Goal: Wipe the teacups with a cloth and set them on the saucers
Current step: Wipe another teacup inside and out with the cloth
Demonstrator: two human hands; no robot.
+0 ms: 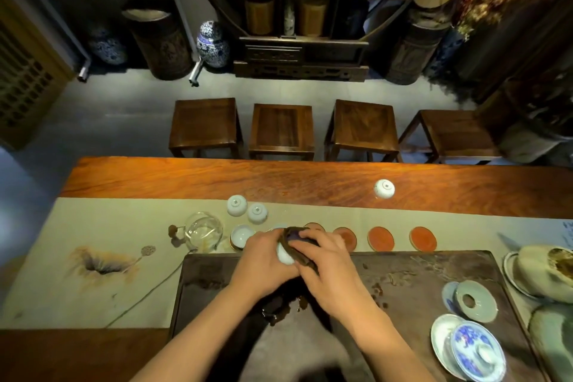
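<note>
Above the far edge of the dark stone tea tray (403,270), the two hands meet around one small white porcelain teacup (284,254). The left hand (263,260) curls round the cup from the left and holds it lying on its side, its long axis running roughly near-left to far-right; which end faces the cloth is hidden. Only a pale glazed patch of the cup shows between the fingers. The right hand (328,263) grips a dark brown folded cloth (299,245) and presses it against the cup's far-right end, the cloth draped over and beside the cup.

Just beyond the hands, on the beige table runner (93,226), a row of round orange-red saucers (380,238) runs to the right. To the left, a white upright cup (242,236) sits on a saucer, with a clear glass pitcher (203,231) beside it. Two white cups stand upside down (237,205) farther back, and another inverted cup (384,188) rests well apart on the bare wooden table (186,177).
</note>
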